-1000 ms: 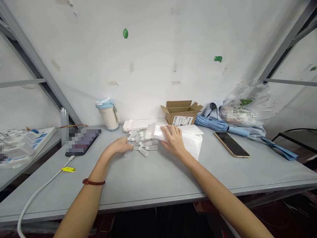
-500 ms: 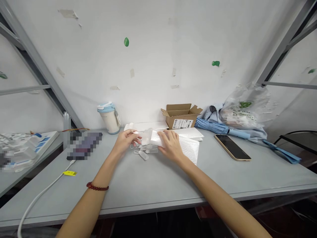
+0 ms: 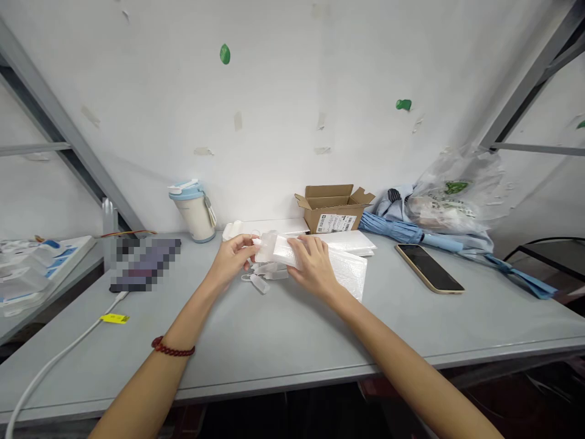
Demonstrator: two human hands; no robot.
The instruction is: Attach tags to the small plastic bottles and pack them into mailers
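My left hand [image 3: 234,259] is closed, pinching a small translucent tag at the mouth of a white bubble mailer [image 3: 351,273]; the fingers hide most of the tag. My right hand [image 3: 314,262] grips the mailer from above near its opening, fingers curled over it. The mailer's clear flap [image 3: 266,247] points toward my left hand. Below the opening, several loose translucent tags [image 3: 259,283] with thin loops lie on the grey table [image 3: 274,341], partly covered by the mailer and my left hand.
Behind the hands stand an open cardboard box [image 3: 336,210] and a cream tumbler [image 3: 194,213]. White packets [image 3: 354,242] lie before the box. To the right are a phone [image 3: 429,268], a folded blue umbrella [image 3: 411,231] and a plastic bag [image 3: 452,195]. A cable [image 3: 64,360] crosses the left side.
My left hand has lifted a tag from the heap and moved right and up to the mailer's mouth. My right hand keeps its grip on the mailer.
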